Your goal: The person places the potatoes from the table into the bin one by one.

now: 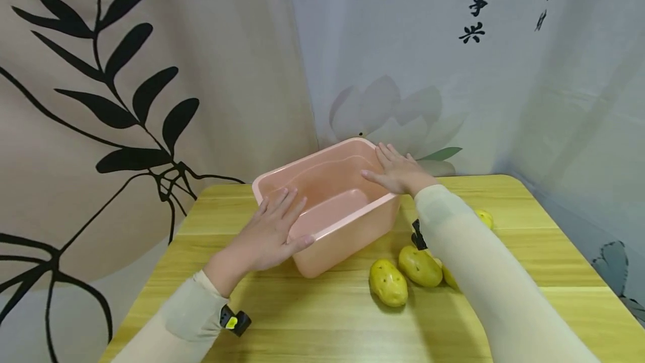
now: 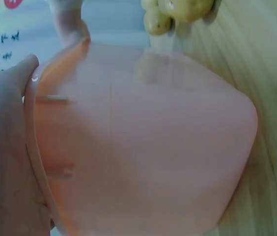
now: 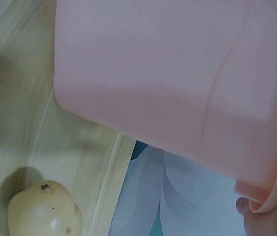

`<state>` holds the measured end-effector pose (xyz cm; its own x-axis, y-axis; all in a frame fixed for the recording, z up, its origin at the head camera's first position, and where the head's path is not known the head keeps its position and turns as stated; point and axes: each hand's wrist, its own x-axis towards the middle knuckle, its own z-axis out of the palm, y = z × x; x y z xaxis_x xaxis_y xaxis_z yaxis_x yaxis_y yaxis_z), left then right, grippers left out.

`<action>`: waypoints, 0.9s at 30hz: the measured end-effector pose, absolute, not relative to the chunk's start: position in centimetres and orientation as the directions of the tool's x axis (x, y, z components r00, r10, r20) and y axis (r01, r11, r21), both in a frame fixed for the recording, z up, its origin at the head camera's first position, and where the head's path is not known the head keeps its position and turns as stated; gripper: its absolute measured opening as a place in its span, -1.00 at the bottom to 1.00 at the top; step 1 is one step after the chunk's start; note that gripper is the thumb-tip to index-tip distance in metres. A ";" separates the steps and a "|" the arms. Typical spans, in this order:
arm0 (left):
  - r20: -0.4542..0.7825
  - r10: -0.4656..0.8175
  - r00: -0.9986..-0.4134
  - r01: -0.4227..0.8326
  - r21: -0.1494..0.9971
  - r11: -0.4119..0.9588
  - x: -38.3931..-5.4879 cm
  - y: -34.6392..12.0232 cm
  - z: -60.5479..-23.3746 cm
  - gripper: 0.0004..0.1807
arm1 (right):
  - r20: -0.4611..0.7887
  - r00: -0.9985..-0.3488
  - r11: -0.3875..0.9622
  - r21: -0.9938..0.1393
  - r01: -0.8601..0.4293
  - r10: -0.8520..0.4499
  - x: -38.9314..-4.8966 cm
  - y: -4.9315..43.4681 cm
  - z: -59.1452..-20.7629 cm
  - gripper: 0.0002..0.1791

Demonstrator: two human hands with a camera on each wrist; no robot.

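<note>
A pink plastic basin [image 1: 347,242] stands at an angle toward the back of the table. Over its left end lies my left hand [image 1: 267,234], fingers straight and spread, touching the rim. The left wrist view shows that hand [image 2: 6,157] along the rim, beside the basin's outer wall [image 2: 153,132]. At the right end, my right hand [image 1: 395,172] rests on the rim with its fingers extended. In the right wrist view only a bit of the right hand [image 3: 268,221] shows under the rim. No contents are visible inside the basin.
Several yellow potatoes lie right of the basin, among them a near potato [image 1: 388,283] and one beside it [image 1: 420,266]; the right sleeve [image 1: 484,262] partly covers the group. Behind the wooden table [image 1: 282,324] hangs a printed curtain [image 1: 242,60].
</note>
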<state>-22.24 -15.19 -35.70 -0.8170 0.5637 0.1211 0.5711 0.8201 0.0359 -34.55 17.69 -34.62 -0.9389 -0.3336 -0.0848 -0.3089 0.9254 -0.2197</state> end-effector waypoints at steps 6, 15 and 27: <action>0.156 0.612 -0.775 0.619 -0.007 0.785 -20.6 -14.4 -35.6 -0.13 | -0.064 -0.933 0.919 -0.208 -0.335 -0.354 -34.9 17.5 -34.5 0.04; 0.118 0.660 -0.742 0.657 -0.066 0.751 -18.8 -13.0 -35.2 -0.20 | -0.046 -0.923 0.911 -0.186 -0.367 -0.381 -35.6 16.7 -34.8 -0.01; 0.046 0.738 -0.673 0.735 -0.065 0.675 -17.4 -10.5 -35.0 -0.26 | -0.049 -0.914 0.911 -0.117 -0.395 -0.402 -36.2 15.7 -35.0 -0.07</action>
